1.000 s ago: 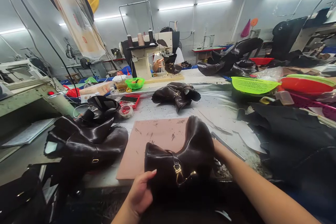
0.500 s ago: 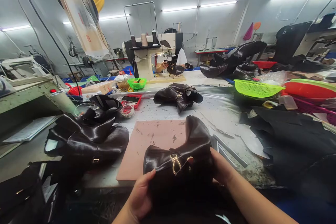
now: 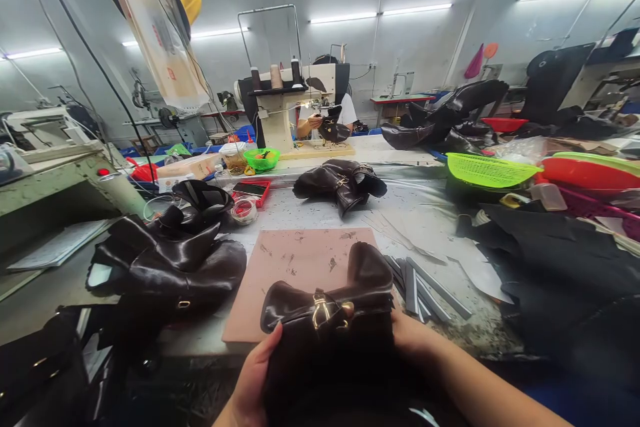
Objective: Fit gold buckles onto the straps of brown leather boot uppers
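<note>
I hold a dark brown leather boot upper (image 3: 330,327) with a gold buckle (image 3: 323,312) over the near edge of a pink work board (image 3: 295,267). My left hand (image 3: 255,373) grips its left side, thumb on the leather. My right hand (image 3: 407,333) grips its right side, with fingers mostly hidden behind the leather. The piece is pulled low towards me and folds over at the top.
A pile of brown boot uppers (image 3: 165,260) lies at the left, one more upper (image 3: 340,183) beyond the board. Grey strips (image 3: 415,280) lie right of the board. Black material (image 3: 550,260) and coloured baskets (image 3: 485,168) fill the right. A person works at a sewing machine (image 3: 285,107) across the table.
Both hands have drawn the boot upper closer and lower, and its top has folded down. The grey strips beside the board are now uncovered.
</note>
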Tool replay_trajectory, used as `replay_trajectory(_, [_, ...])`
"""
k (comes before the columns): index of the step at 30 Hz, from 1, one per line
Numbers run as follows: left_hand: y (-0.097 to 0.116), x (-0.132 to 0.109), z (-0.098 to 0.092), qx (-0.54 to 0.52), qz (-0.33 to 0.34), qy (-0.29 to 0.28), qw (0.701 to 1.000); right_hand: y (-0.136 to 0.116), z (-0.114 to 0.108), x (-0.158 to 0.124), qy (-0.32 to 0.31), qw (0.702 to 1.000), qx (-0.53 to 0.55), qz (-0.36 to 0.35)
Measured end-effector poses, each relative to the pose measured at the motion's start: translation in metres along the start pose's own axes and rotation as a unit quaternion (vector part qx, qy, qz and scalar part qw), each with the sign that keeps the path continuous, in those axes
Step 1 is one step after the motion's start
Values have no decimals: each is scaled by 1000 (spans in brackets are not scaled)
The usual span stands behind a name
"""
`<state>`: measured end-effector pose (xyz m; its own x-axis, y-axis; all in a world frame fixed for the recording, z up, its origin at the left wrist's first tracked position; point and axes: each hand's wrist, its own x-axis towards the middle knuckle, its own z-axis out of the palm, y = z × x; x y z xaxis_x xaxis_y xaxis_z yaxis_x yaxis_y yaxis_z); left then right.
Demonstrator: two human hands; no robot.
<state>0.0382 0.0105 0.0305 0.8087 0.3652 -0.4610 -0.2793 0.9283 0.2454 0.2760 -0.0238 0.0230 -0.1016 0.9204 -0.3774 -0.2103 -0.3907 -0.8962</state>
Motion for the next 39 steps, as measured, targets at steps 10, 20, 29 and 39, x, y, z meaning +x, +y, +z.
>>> replay_trajectory(10, [-6,-6,1,-6,12,-17,1000,-5,4,-2,-33,991,-65,-110])
replay_trajectory(20, [-12,-3,-2,18,35,-37,999,5,0,1,-57,992,76,-82])
replay_trajectory(29, [-13,1,-2,44,67,-56,995,-12,-16,-4,-138,975,-112,-133])
replay_trajectory(39, [-10,3,-8,55,92,-50,993,-10,-21,-19,-151,982,-23,-113])
